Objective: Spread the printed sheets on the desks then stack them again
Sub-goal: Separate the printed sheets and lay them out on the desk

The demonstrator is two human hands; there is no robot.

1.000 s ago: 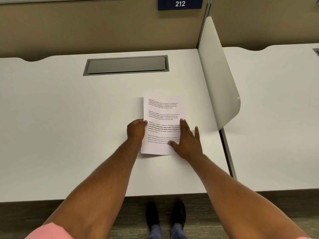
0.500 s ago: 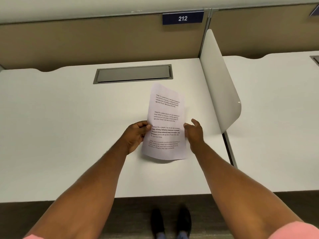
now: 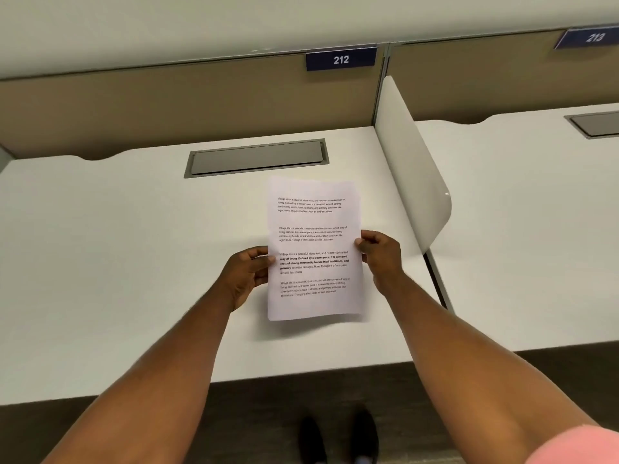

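A stack of white printed sheets (image 3: 313,226) with several paragraphs of black text hangs in the air above the white desk (image 3: 117,262), casting a shadow under its lower edge. My left hand (image 3: 246,274) pinches the stack's left edge at mid height. My right hand (image 3: 380,254) pinches the right edge, slightly higher. How many sheets are in the stack cannot be told.
A grey cable flap (image 3: 256,158) is set into the desk behind the sheets. A white curved divider (image 3: 412,162) separates this desk, labelled 212 (image 3: 341,59), from the neighbouring white desk (image 3: 536,229) labelled 213 (image 3: 594,37). My shoes (image 3: 338,437) show below the desk edge.
The sheets lay flat on the desk under both hands; now they are lifted off it and held by both side edges. The view has tilted up and right.
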